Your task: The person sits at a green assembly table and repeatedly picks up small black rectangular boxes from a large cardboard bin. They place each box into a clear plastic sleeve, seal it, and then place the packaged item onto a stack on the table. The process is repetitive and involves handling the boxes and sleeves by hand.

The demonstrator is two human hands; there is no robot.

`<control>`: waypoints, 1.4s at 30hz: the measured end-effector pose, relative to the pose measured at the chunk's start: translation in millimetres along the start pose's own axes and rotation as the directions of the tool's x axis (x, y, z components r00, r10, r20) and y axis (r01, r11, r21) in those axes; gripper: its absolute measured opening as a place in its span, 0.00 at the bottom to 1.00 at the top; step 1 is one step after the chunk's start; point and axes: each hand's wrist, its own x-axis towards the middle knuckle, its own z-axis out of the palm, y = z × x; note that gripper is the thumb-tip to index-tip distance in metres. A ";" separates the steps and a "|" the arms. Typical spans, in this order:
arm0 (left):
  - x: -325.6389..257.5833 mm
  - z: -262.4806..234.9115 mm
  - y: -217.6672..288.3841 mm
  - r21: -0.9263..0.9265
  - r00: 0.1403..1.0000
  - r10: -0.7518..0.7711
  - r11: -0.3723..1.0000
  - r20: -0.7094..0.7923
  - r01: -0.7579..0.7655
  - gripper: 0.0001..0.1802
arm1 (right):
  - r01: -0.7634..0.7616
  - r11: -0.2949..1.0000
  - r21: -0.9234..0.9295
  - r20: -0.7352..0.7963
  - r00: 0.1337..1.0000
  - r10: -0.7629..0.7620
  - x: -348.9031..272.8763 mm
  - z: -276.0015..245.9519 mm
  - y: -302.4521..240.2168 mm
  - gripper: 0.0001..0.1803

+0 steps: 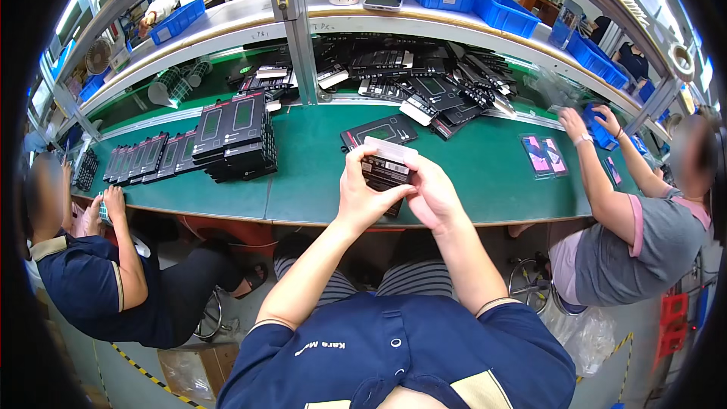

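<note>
Both hands are raised above the near edge of the green-topped desk [318, 182], closed together on one small black rectangular package [385, 170] with a white upper edge. The left hand [362, 195] grips the package from its left side, fingers curled around it and thumb pointing toward the right hand. The right hand [433, 195] grips the right side, fingers wrapped behind and thumb on the front face. The package is tilted, its white edge farthest from the body.

Just beyond the hands, a flat black box with a green-framed window [379, 132] lies on the desk. Farther beyond, a loose heap of similar black packages [424, 79] is spread under the white shelf [227, 26]. To the left of the left hand stands a stacked block of black boxes [236, 136], and past it a row of flat black boxes [140, 157] lies side by side. To the right of the right hand, well apart, a clear sleeve with pink and dark inserts [544, 156] lies on the desk.

A person in a dark blue shirt [91, 273] sits at far left; a person in a grey shirt [644, 235] sits at far right, both hands reaching to the desk.
</note>
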 end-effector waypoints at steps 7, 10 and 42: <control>16.4 -2.5 16.5 -0.635 0.982 -0.188 0.755 0.026 0.162 0.13 | 0.536 0.556 -0.635 0.083 0.763 -0.641 -4.6 10.1 31.2 0.07; 12.3 -0.7 15.6 -0.607 0.988 -0.156 0.784 0.003 0.126 0.12 | 0.424 0.800 -0.424 -0.065 0.867 -0.494 -9.4 17.4 26.6 0.07; -31.4 -21.6 -10.6 0.529 0.722 0.038 0.653 0.691 -0.542 0.46 | 0.268 0.103 -0.958 0.228 0.928 -0.293 -9.2 -98.8 -17.6 0.07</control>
